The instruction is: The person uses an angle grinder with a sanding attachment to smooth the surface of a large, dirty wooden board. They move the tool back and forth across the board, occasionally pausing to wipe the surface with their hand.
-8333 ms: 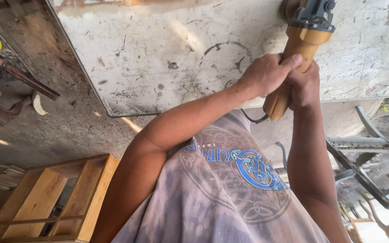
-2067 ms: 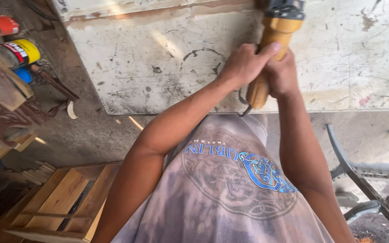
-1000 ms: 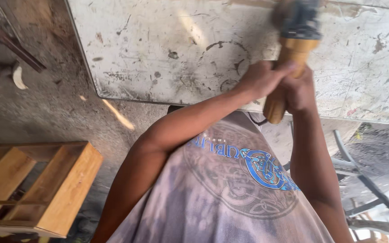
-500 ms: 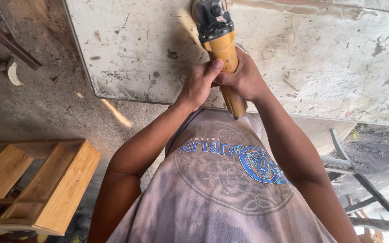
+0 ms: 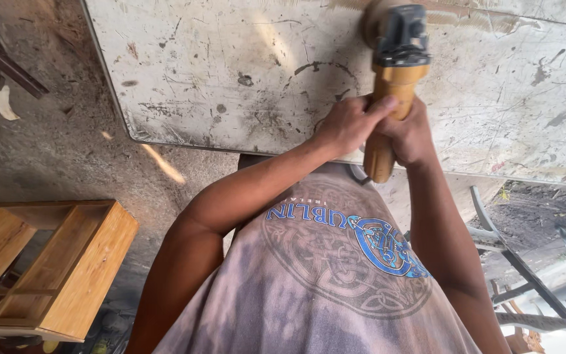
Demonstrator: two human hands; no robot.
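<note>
Both-handed, left hand [image 5: 347, 123] and right hand [image 5: 409, 134] clasp grinder [image 5: 394, 72] over table [image 5: 230, 78] edge.

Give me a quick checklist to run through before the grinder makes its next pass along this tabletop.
1. Both hands on the tool: left hand and right hand wrap the yellow grinder. Ok.
2. Fingers away from the head: both sit low on the handle. Ok.
3. Gloves: hands bare. Not ok.
4. Cord: hidden below the handle. Cannot tell.
5. White tabletop steady: its supports are out of view. Cannot tell.
6. Wooden shelf unit stands apart on the floor. Ok.
</note>
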